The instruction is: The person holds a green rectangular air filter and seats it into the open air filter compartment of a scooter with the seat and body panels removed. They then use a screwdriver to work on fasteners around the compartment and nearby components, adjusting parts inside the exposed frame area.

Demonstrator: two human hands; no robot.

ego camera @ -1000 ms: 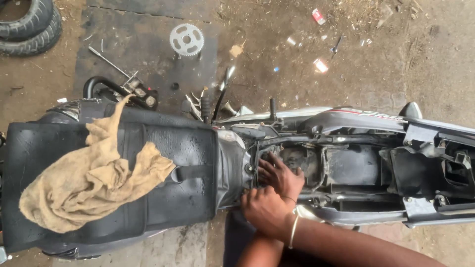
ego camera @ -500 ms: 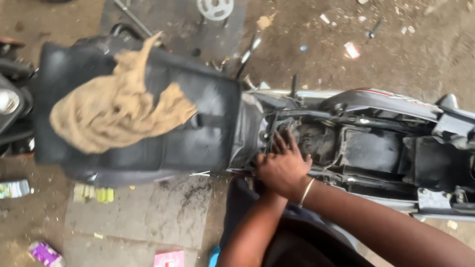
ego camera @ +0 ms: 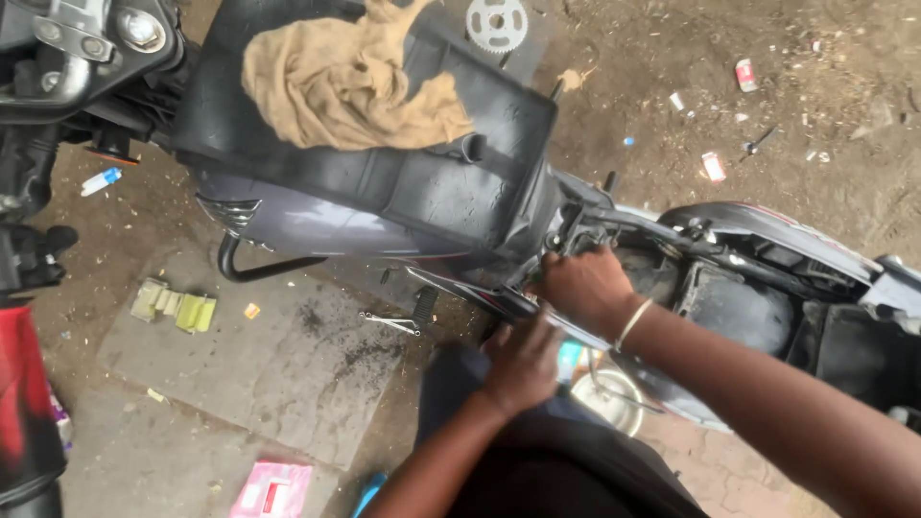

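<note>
A grey motorcycle (ego camera: 317, 225) lies across the view with its seat off and the frame bay (ego camera: 739, 307) exposed. A black cover (ego camera: 422, 182) wraps the tank, and a tan rag (ego camera: 345, 77) lies on top of it. My right hand (ego camera: 585, 286), with a thin bracelet at the wrist, is closed on the frame just behind the tank's rear edge. My left hand (ego camera: 523, 363) sits right below it against the bike's dark side rail (ego camera: 480, 293). Its fingers curl away from view, so its grip is hidden.
A sprocket (ego camera: 496, 19) lies on the dirt beyond the tank. The handlebar clamp (ego camera: 86, 48) is at the top left, and a red and black part (ego camera: 24, 403) at the left edge. A pink packet (ego camera: 273, 487) and yellow-green pads (ego camera: 177, 307) lie on the stone slab (ego camera: 269, 374). A metal bowl (ego camera: 614, 398) sits under the bike.
The view has swung left and closer. My right hand moved from the open frame bay to the tank's rear edge. My left hand came up against the bike's side.
</note>
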